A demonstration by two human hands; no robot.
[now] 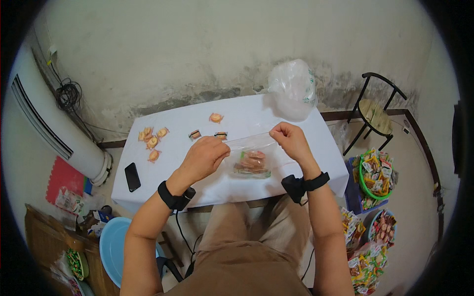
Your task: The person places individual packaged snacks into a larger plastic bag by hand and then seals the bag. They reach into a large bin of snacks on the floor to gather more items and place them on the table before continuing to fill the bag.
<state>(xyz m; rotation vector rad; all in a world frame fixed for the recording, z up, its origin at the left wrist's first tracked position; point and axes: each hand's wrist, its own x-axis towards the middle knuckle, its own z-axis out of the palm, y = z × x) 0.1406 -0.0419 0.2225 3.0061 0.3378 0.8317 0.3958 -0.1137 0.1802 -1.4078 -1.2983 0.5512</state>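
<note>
A clear plastic bag hangs or rests just over the white-covered table, with several wrapped snacks gathered in its bottom. My left hand pinches the left corner of the bag's top edge. At the opposite corner, my right hand grips the same edge between thumb and fingers, so the top is stretched straight. Just beyond my left hand lie two small dark-and-tan wrapped snacks. A round wrapped biscuit sits farther back, and several more wrapped biscuits are grouped on the left.
A black phone lies on the white tablecloth. A large translucent plastic bag stands at the back right. On the floor are a blue basin, a black-framed chair and a green basket of packaged snacks.
</note>
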